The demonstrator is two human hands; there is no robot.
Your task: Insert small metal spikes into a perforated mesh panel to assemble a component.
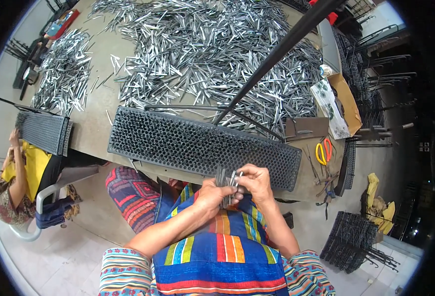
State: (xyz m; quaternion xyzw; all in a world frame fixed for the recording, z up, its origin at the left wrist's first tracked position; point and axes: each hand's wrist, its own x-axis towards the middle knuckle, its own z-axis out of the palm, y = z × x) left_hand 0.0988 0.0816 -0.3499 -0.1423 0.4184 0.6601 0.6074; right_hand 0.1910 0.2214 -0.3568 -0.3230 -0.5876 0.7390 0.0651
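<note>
A bundle of slim grey metal pieces (221,176) stands upright in my left hand (209,196), whose fingers are wrapped round it. At the bundle's right side, the fingertips of my right hand (258,184) pinch together around a thin metal piece. Both hands are over my lap, at the near edge of a long black perforated rack (198,144). The rack leans on the table edge. Many of its holes are filled with dark upright pieces on the left and middle; the right end shows more bare holes.
A broad heap of loose metal pieces (202,54) covers the table beyond the rack. A dark rod (276,54) slants across above it. Scissors with yellow and orange handles (321,153), pliers (328,186) and a cardboard box (345,103) lie right. A co-worker (10,182) handles another rack (42,132) at left.
</note>
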